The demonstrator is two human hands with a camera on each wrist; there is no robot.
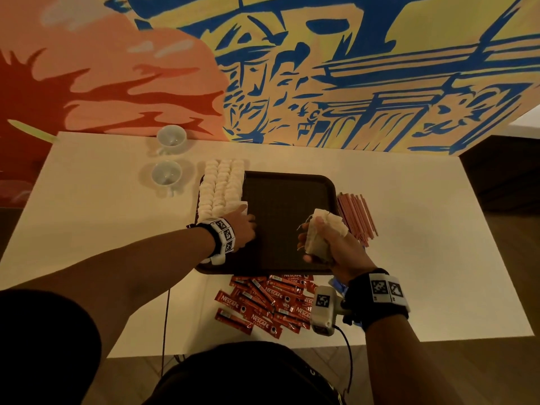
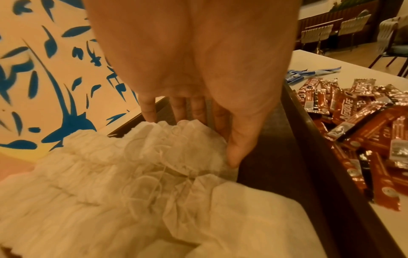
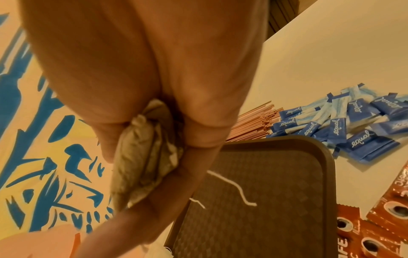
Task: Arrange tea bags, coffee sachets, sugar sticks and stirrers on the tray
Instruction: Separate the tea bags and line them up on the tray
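Coffee sachets (image 1: pixel 264 302) lay nearest; right hand (image 1: pixel 330 244) gripped a tea-bag bunch (image 1: pixel 321 229) over the tray (image 1: pixel 292 200); left hand (image 1: pixel 244 228), fingers straight, touched tea-bag rows (image 1: pixel 222 188).

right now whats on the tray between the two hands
Nothing: in the head view the tray floor is bare between the left hand, touching the rows of tea bags, and the right hand, gripping a bunch of tea bags.

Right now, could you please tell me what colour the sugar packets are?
Blue, with white lettering; the sugar packets show best in the right wrist view.
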